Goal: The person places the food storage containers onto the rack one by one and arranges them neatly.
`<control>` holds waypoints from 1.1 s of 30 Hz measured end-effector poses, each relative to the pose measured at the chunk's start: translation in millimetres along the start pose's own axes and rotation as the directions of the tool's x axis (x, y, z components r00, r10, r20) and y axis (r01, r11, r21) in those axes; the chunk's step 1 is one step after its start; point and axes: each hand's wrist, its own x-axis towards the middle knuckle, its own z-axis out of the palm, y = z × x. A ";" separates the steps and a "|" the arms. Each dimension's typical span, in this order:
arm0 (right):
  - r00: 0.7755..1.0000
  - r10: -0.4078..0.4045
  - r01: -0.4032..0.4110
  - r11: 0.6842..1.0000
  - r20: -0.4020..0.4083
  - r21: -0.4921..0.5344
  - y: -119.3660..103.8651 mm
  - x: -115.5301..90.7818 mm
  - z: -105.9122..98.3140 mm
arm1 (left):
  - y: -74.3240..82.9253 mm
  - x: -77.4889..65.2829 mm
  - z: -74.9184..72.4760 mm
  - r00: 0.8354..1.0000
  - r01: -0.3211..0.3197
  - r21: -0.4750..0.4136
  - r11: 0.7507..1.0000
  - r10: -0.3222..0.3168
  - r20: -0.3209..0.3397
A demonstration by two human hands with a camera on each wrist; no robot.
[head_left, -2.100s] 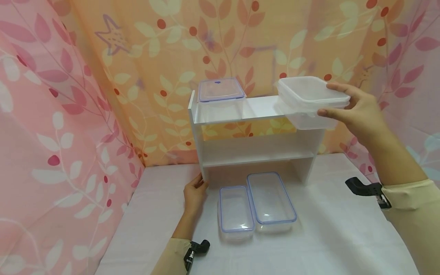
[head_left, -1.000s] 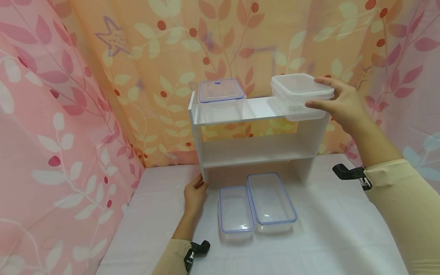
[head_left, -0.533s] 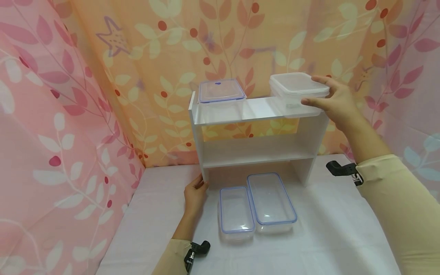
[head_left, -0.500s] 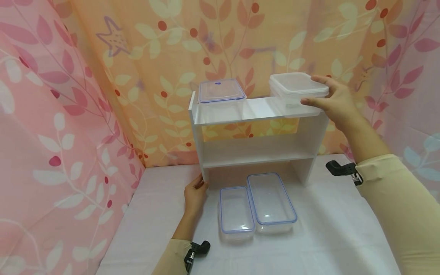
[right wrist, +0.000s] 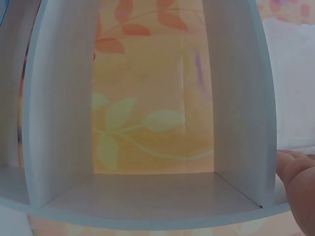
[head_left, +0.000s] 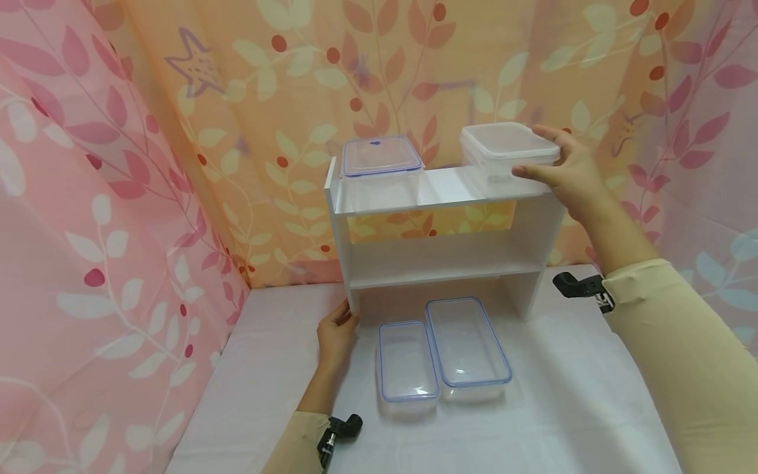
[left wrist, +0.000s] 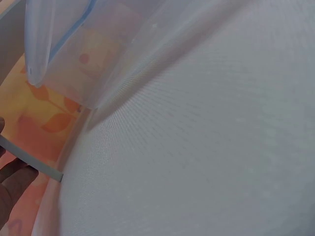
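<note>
My right hand [head_left: 571, 172] holds a clear food container with a white lid [head_left: 508, 139] by its right side, thumb in front and fingers at the back edge. The container is level at the right end of the top board of a white shelf [head_left: 444, 253]. In the right wrist view, the thumb side of the hand [right wrist: 299, 182] shows beside the pale container [right wrist: 295, 83]. Low on the shelf's left side panel, my left hand [head_left: 336, 336] grips the edge; the left wrist view has fingers on both faces of that panel [left wrist: 32, 160].
A blue-rimmed container [head_left: 381, 157] stands at the top board's left end. Two more, a smaller one [head_left: 408, 362] and a larger one [head_left: 468, 342], lie side by side on the white tablecloth [head_left: 568, 395] before the shelf. Patterned curtains [head_left: 284, 217] hang behind.
My right hand has carried the white-lidded container leftward and back, from in front of the top board's right end to over it. The left hand has stayed at the shelf's side panel.
</note>
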 end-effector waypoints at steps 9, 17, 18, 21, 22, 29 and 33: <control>1.000 -0.019 0.019 0.997 0.009 0.069 2.1 0.4 2.8 | 2.7 -1.3 1.1 1.000 0.031 0.007 0.999 -0.031 -0.002; 0.999 -0.017 0.015 0.999 0.032 0.046 1.0 -1.2 0.6 | 2.0 -1.2 2.3 0.999 0.045 0.029 0.999 -0.045 -0.009; 0.999 -0.015 0.013 0.999 0.039 0.049 0.6 -1.8 0.1 | 1.9 -1.4 2.4 0.999 0.046 0.032 0.998 -0.045 -0.008; 0.998 -0.009 0.004 0.996 0.057 0.084 0.1 -3.5 -1.2 | 0.5 -0.6 2.6 0.999 0.046 0.038 0.998 -0.046 -0.007; 0.998 -0.008 0.001 0.994 0.062 0.106 0.0 -4.2 -1.6 | 0.3 -0.5 2.6 0.999 0.044 0.038 0.998 -0.044 -0.006; 0.998 -0.020 0.009 0.986 0.066 0.168 -2.9 -12.2 -2.6 | 1.5 -0.5 2.1 0.999 0.032 0.020 0.999 -0.033 0.006; 0.999 -0.013 0.009 0.997 0.042 0.078 -6.5 -17.5 -2.6 | 1.7 -0.3 1.0 0.999 0.033 0.024 0.999 -0.033 0.005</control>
